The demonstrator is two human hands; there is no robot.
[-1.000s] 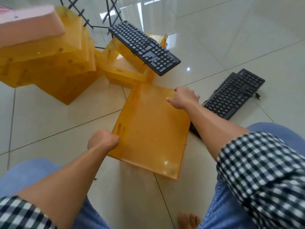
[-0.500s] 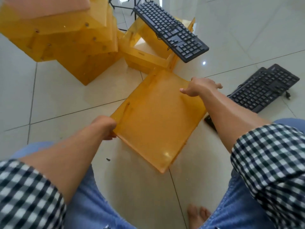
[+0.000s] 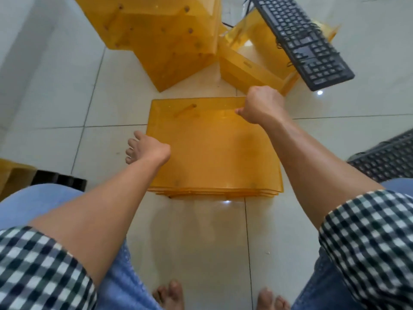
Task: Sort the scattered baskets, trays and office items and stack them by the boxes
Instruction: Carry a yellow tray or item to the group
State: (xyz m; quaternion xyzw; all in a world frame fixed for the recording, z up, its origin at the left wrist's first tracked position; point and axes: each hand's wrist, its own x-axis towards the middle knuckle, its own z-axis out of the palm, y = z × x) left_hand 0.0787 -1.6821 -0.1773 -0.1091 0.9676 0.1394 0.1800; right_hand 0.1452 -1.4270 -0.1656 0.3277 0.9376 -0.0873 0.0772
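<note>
The amber tray [image 3: 214, 153], which a moment ago sits cornerwise between both fists, now lies square to the person, flat and bottom-up on the floor [image 3: 67, 97] just in front of the knees. The left hand [image 3: 148, 149] has loosened: its fingers are spread and relaxed at the tray's left edge, touching or just beside it, no longer clenched. The right hand [image 3: 262, 104] grips the far rim, fingers curled over it and thumb on the upper face. I judge the tray is being set down and squared; several thin edges show along its near side, so it may rest on like trays, though blur could give the same look. Either way it is well short of the boxes, so the stacking step is not yet done.

The tray is translucent orange plastic, smooth and glossy, a shallow rectangle with rounded corners, a slot handle near the far rim and small round studs. The tall boxes [image 3: 161, 41] beyond it are the same amber plastic, flat-sided and dotted with studs. Beside them an open tray [image 3: 248, 68] carries a black keyboard [image 3: 304, 41], matte and overhanging its rim. A second keyboard [image 3: 386, 162] lies at the right edge. The floor is pale polished tile with dark joints
</note>
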